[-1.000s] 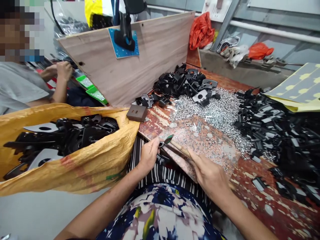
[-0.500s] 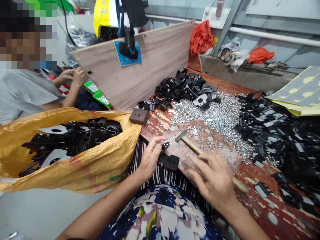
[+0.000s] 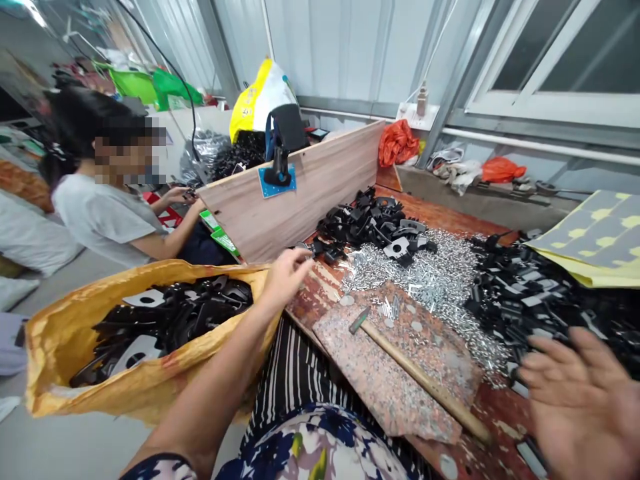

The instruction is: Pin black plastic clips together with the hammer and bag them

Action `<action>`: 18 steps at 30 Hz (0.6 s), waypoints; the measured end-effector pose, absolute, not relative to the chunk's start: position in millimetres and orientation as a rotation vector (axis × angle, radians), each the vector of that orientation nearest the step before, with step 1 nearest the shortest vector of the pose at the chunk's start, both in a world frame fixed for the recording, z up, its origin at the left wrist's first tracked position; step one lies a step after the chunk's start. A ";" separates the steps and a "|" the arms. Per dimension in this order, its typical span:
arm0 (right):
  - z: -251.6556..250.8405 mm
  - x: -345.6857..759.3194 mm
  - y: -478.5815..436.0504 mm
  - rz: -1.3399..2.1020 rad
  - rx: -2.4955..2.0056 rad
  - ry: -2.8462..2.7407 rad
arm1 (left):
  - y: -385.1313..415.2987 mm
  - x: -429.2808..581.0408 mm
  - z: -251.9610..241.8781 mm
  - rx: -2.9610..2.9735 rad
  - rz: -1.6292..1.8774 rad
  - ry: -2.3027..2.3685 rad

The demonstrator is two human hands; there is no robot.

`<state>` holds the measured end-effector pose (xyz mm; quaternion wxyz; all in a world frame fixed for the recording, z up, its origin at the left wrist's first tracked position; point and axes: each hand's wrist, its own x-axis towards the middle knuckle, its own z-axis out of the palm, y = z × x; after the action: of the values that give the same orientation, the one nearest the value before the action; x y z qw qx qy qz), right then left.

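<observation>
My left hand [image 3: 287, 273] reaches forward past the rim of the yellow sack [image 3: 65, 340], its fingers stretched toward the loose black metal parts [image 3: 320, 248] by the wooden board [image 3: 300, 193]; I see nothing in it. My right hand [image 3: 580, 393] hovers open, fingers spread and blurred, over the right-hand heap of black parts [image 3: 530, 293]. A wooden-handled hammer [image 3: 415, 373] lies free on the speckled stone slab [image 3: 385, 400] in front of me. Silver rivets [image 3: 440, 280] are heaped beyond the slab.
The sack holds several black and grey metal plates [image 3: 160, 320]. Another pile of black parts [image 3: 370, 223] lies at the back. Yellow-dotted sheets [image 3: 595, 247] are stacked at the right. A person in a grey shirt [image 3: 110, 213] works behind the board at the left.
The right hand has let go of the hammer, now lying on the slab, and swung right. The left hand released the small black part and reached forward. The view has tilted up.
</observation>
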<state>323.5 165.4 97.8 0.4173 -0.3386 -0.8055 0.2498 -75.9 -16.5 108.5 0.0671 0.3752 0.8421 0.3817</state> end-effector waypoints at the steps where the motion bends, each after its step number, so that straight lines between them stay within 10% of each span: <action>1: 91.5 316.5 159.2 0.676 -0.810 -2.033 | -12.8 -95.2 113.0 1.067 1.111 2.630; 18: 8.4 249.5 113.1 0.095 -0.497 -2.678 | 67.2 -145.0 69.0 1.048 1.307 2.279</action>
<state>249.5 113.1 8.4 0.2065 -0.1784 -0.9614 0.0340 -145.0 67.2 69.0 0.1557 0.3660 0.7960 0.4563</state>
